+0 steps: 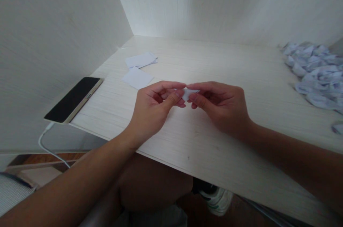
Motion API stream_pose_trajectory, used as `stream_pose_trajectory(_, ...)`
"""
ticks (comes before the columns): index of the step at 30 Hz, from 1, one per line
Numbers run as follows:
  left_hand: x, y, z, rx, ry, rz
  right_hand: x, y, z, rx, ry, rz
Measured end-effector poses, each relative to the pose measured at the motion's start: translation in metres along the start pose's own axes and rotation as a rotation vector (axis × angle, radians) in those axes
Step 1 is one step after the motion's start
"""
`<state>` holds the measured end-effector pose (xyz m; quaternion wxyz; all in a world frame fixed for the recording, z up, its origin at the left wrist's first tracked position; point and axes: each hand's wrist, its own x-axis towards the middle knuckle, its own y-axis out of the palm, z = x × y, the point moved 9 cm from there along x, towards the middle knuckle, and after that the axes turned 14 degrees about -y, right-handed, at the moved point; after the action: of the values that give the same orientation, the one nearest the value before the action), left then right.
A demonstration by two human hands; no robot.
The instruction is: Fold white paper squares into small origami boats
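Observation:
A small folded piece of white paper (pixel 187 94) is pinched between my two hands, above the middle of the table. My left hand (pixel 157 103) grips its left end with thumb and fingers. At the right end, my right hand (pixel 221 103) holds it the same way, and the two index fingertips nearly meet along the top. Fingers cover much of the paper, so its full shape is hidden. Beyond my left hand lie a loose white paper sheet (pixel 138 78) and a small stack of white papers (pixel 141 60).
A pale wood-grain table (pixel 214 159) meets walls at the back and left. A phone (pixel 73 100) with a white cable (pixel 46 148) lies at the left edge. A heap of folded white papers (pixel 318 75) covers the far right. Below the front edge shows a shoe (pixel 218 200).

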<state>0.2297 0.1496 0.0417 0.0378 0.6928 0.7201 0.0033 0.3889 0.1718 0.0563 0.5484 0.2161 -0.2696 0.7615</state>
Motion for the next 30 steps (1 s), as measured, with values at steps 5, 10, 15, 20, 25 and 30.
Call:
stream_pose_trajectory(5,0.003,0.003,0.009,-0.164,-0.117,0.090,-0.001,-0.001,-0.002,-0.018,-0.015,0.009)
stream_pose_trajectory(10,0.003,0.006,0.012,-0.263,-0.205,0.161,0.002,-0.002,0.006,-0.098,-0.088,0.057)
stream_pose_trajectory(15,0.004,0.008,0.018,-0.321,-0.277,0.217,0.005,0.001,0.016,-0.150,-0.157,0.129)
stream_pose_trajectory(20,0.004,0.008,0.015,-0.229,-0.253,0.239,0.005,0.002,0.016,-0.068,-0.137,0.117)
stream_pose_trajectory(25,0.001,-0.003,-0.002,0.084,-0.066,0.052,0.005,0.000,-0.002,0.059,0.039,0.046)
stream_pose_trajectory(30,0.000,-0.008,-0.005,0.186,-0.021,-0.044,0.003,-0.003,-0.013,0.027,0.119,0.005)
